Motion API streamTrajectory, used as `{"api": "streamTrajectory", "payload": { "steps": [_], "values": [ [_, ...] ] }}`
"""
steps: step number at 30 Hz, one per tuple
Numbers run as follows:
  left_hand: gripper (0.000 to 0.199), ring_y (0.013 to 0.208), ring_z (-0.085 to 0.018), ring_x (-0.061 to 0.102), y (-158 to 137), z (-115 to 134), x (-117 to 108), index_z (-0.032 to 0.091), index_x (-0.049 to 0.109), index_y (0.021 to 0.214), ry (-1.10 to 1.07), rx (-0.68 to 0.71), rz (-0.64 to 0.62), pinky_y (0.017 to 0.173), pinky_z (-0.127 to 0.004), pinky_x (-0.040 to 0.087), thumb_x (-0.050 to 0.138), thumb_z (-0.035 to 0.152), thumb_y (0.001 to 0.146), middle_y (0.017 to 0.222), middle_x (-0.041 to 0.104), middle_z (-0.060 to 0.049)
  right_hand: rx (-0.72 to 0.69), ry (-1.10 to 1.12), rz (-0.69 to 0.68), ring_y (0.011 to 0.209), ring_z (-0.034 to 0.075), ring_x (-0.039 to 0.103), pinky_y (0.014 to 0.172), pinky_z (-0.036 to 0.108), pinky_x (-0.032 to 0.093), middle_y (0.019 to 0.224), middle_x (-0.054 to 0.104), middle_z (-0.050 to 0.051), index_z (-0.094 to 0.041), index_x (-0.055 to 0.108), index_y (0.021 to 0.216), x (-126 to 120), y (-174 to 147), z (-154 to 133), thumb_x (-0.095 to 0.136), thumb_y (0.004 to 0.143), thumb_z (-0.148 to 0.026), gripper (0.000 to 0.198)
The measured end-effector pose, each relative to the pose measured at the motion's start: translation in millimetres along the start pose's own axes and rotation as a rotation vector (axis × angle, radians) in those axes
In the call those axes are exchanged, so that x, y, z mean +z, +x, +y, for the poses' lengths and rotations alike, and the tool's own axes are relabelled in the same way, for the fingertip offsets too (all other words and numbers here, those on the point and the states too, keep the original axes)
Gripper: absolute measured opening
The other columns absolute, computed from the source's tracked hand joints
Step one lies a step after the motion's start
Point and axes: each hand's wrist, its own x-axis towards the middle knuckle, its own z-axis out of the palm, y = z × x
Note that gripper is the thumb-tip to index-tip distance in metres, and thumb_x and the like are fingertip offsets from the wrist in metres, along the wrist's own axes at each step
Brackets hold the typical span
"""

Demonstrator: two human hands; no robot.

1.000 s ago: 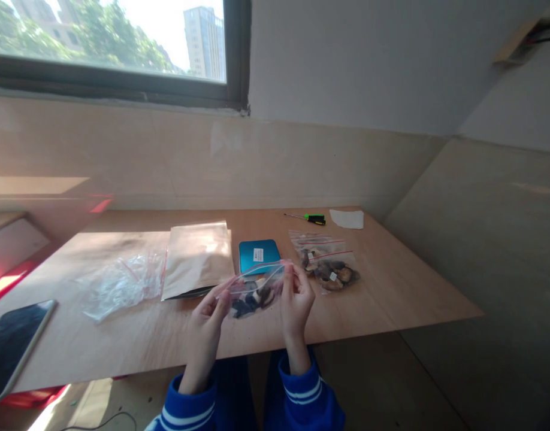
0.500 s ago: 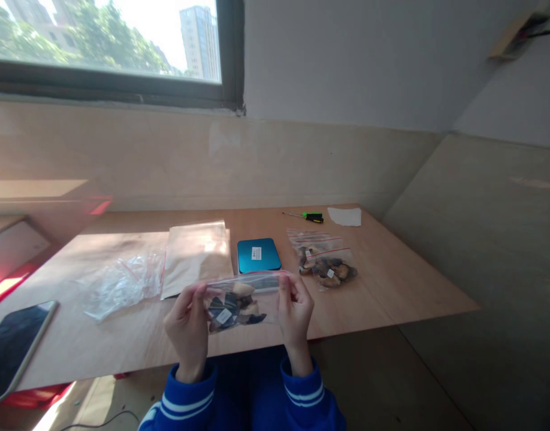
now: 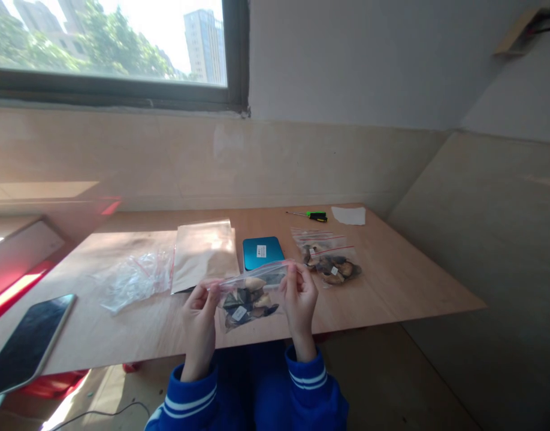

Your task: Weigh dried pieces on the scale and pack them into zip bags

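Note:
Held up over the table's front edge is a clear zip bag (image 3: pixel 250 299) with dark and tan dried pieces inside and a small white label on it. My left hand (image 3: pixel 201 323) pinches its top left corner, and my right hand (image 3: pixel 301 296) pinches the top right corner. The bag's top edge is stretched between them and tilts up to the right. Just behind it lies a flat blue-teal square case (image 3: pixel 263 254) with a white label. Further right, filled zip bags (image 3: pixel 333 266) with similar dried pieces lie on the table.
Brown paper envelopes (image 3: pixel 205 251) lie left of the case, beside a heap of clear empty bags (image 3: pixel 135 278). A phone (image 3: pixel 30 338) rests at the left edge. A green-black screwdriver (image 3: pixel 315 216) and a white paper piece (image 3: pixel 349 215) lie at the back.
Both hands and the bag have shifted slightly right in view, and the bag's right end has tilted up. The camera view has also moved a little. Both pinches remain.

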Motion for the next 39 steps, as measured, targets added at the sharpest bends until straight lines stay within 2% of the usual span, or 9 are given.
{"api": "streamTrajectory", "payload": {
  "steps": [5, 10, 21, 23, 26, 29, 32, 35, 39],
  "values": [
    [0.037, 0.081, -0.020, 0.066, 0, -2, -3, 0.016, 0.071, 0.087, -0.065, -0.045, -0.083, 0.079, -0.030, 0.051, 0.069, 0.051, 0.077, 0.083, 0.073, -0.006, 0.036, 0.018, 0.051, 0.041, 0.008, 0.044, 0.041, 0.020, 0.036, 0.056, 0.055, -0.004, -0.016, 0.063, 0.089, 2, -1, 0, 0.054, 0.090, -0.052, 0.037],
    [0.033, 0.076, -0.017, 0.065, 1, -4, -1, 0.017, 0.068, 0.078, -0.102, -0.104, -0.026, 0.080, -0.031, 0.051, 0.070, 0.050, 0.076, 0.075, 0.070, -0.003, -0.001, 0.019, 0.041, 0.049, 0.008, 0.051, 0.049, 0.021, 0.044, 0.066, 0.059, -0.002, -0.017, 0.066, 0.085, -1, 0, -4, 0.056, 0.090, -0.047, 0.032],
    [0.033, 0.076, -0.018, 0.062, 1, 4, -3, 0.019, 0.063, 0.083, 0.393, 0.186, 0.092, 0.071, -0.027, 0.048, 0.059, 0.052, 0.085, 0.077, 0.066, -0.002, 0.003, -0.002, 0.053, 0.066, 0.016, 0.061, 0.061, 0.029, 0.052, 0.083, 0.069, 0.007, -0.016, 0.063, 0.082, -1, -4, 3, 0.054, 0.091, -0.046, 0.033],
    [0.031, 0.075, -0.017, 0.062, -2, 2, 1, 0.019, 0.061, 0.083, 0.414, 0.236, 0.126, 0.069, -0.027, 0.048, 0.056, 0.050, 0.087, 0.077, 0.065, -0.001, -0.051, -0.106, 0.054, 0.077, 0.020, 0.064, 0.068, 0.034, 0.053, 0.092, 0.069, 0.011, -0.016, 0.064, 0.089, -1, -3, 4, 0.052, 0.092, -0.044, 0.031],
    [0.025, 0.074, -0.016, 0.062, -6, 0, 7, 0.020, 0.059, 0.084, 0.393, 0.312, 0.105, 0.069, -0.026, 0.048, 0.056, 0.044, 0.089, 0.078, 0.064, -0.001, -0.318, -0.358, 0.089, 0.108, 0.026, 0.059, 0.091, 0.044, 0.048, 0.116, 0.064, 0.015, -0.016, 0.059, 0.115, -1, -2, -5, 0.055, 0.092, -0.036, 0.031],
    [0.017, 0.076, -0.015, 0.062, -10, 0, 10, 0.021, 0.059, 0.085, 0.335, 0.403, 0.032, 0.070, -0.025, 0.049, 0.056, 0.036, 0.091, 0.080, 0.064, -0.001, -0.586, -0.485, -0.232, 0.121, 0.024, 0.053, 0.105, 0.045, 0.038, 0.124, 0.064, 0.011, -0.021, 0.056, 0.124, 4, -3, -21, 0.056, 0.093, -0.026, 0.032],
    [0.012, 0.078, -0.014, 0.062, -12, 1, 10, 0.021, 0.061, 0.085, 0.306, 0.476, -0.026, 0.072, -0.025, 0.049, 0.056, 0.030, 0.091, 0.082, 0.064, 0.000, -0.657, -0.450, -0.524, 0.112, 0.021, 0.059, 0.101, 0.040, 0.041, 0.105, 0.073, 0.003, -0.025, 0.067, 0.104, 12, -5, -34, 0.059, 0.092, -0.024, 0.014],
    [0.009, 0.079, -0.013, 0.062, -13, 3, 7, 0.021, 0.063, 0.085, 0.313, 0.490, -0.045, 0.071, -0.023, 0.049, 0.058, 0.026, 0.090, 0.082, 0.064, 0.000, -0.617, -0.385, -0.531, 0.090, 0.019, 0.066, 0.091, 0.038, 0.043, 0.082, 0.075, 0.000, -0.025, 0.070, 0.082, 18, -4, -38, 0.063, 0.091, -0.025, 0.011],
    [0.008, 0.079, -0.013, 0.064, -14, 8, 5, 0.022, 0.065, 0.089, 0.265, 0.448, -0.115, 0.067, -0.022, 0.051, 0.059, 0.027, 0.090, 0.085, 0.066, 0.000, -0.565, -0.313, -0.553, 0.075, 0.016, 0.067, 0.085, 0.036, 0.043, 0.077, 0.075, -0.001, -0.024, 0.070, 0.075, 20, -1, -37, 0.064, 0.089, -0.017, 0.017]
  ]
}}
